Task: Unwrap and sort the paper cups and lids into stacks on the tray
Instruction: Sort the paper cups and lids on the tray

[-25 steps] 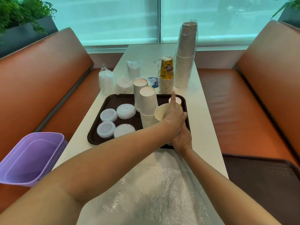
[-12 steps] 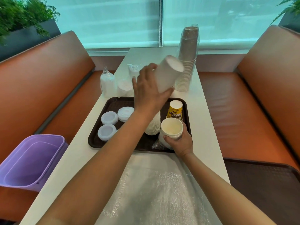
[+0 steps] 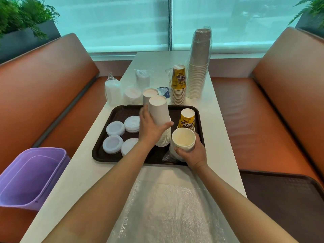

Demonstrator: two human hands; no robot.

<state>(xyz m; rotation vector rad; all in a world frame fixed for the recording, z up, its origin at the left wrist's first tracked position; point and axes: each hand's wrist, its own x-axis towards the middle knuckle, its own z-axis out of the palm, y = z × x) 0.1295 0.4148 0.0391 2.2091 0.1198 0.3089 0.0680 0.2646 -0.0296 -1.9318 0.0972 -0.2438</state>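
A dark brown tray (image 3: 100, 152) lies on the white table. On its left half sit several white lid piles (image 3: 115, 128). Two upturned stacks of white cups stand mid-tray; my left hand (image 3: 150, 127) is wrapped round the nearer white cup stack (image 3: 160, 116), thumb across its front. My right hand (image 3: 192, 153) grips a short run of white cups (image 3: 183, 140), mouth facing me, with plastic wrap trailing at its base. A yellow printed cup (image 3: 187, 119) stands upturned just behind it.
Behind the tray: wrapped lid packs (image 3: 113, 90), a yellow printed cup stack (image 3: 178, 85) and a tall wrapped cup stack (image 3: 199, 62). A purple bin (image 3: 31, 176) sits on the left bench, another brown tray (image 3: 287, 202) on the right bench. Bubble wrap (image 3: 168, 207) covers the near table.
My left hand lifted a white cup from my right hand's bundle, carried it up and brought it down onto the near white stack. My right hand stayed by the tray's front right.
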